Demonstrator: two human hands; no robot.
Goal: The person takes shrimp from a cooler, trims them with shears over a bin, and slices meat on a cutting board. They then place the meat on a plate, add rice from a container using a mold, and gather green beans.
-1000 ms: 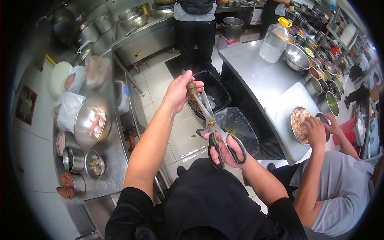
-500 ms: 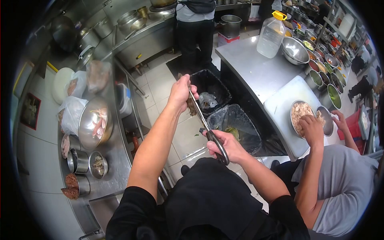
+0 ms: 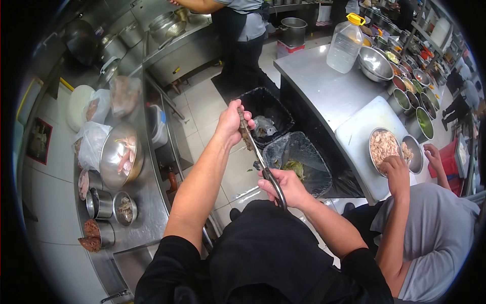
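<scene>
My left hand (image 3: 232, 123) is closed around a long greyish-brown shrimp (image 3: 247, 139), held out over the floor near the bins. Part of the shrimp hangs below my fingers. My right hand (image 3: 287, 188) grips the black handles of a pair of scissors (image 3: 272, 181), whose metal blades point up and away toward my left hand. The blades lie against the shrimp; whether they are parted is hard to see. Beyond my hands stand a black bin (image 3: 283, 114) and a second bin lined with clear plastic (image 3: 324, 175), with scraps inside.
On the left counter (image 3: 147, 223) are a steel bowl (image 3: 107, 164) of pale meat, plastic bags (image 3: 94, 147) and small steel containers. To the right, a co-worker's hand (image 3: 395, 167) reaches to a bowl of chopped meat on a white board (image 3: 349, 134). Another person stands ahead.
The scissors have tilted slightly, and their handles now sit closer together in my right hand. The person ahead has shifted left, with an arm now showing.
</scene>
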